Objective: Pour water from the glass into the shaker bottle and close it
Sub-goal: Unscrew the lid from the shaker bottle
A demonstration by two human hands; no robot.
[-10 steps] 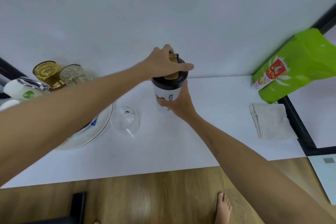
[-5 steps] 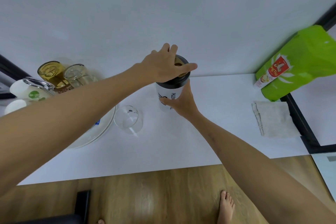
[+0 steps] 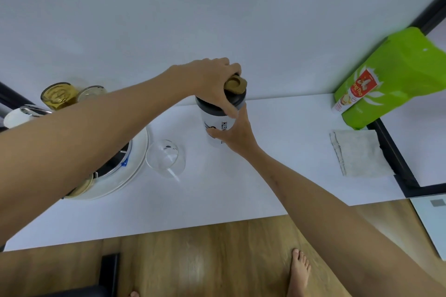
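Note:
The white shaker bottle stands upright near the back of the white table. It wears a black lid with a tan flip cap. My left hand grips the lid from above, fingers wrapped around its rim. Lower down, my right hand holds the bottle's body. The clear glass stands to the left of the bottle, untouched; it looks empty.
A round white tray with a kettle base sits at the left, with glass jars and a white cup behind it. A folded grey cloth and a green pouch lie at the right. Wooden floor and a bare foot show below.
My left hand has turned on the lid, its fingers now reaching down the near side and the tan cap showing more. My right hand keeps hold of the bottle.

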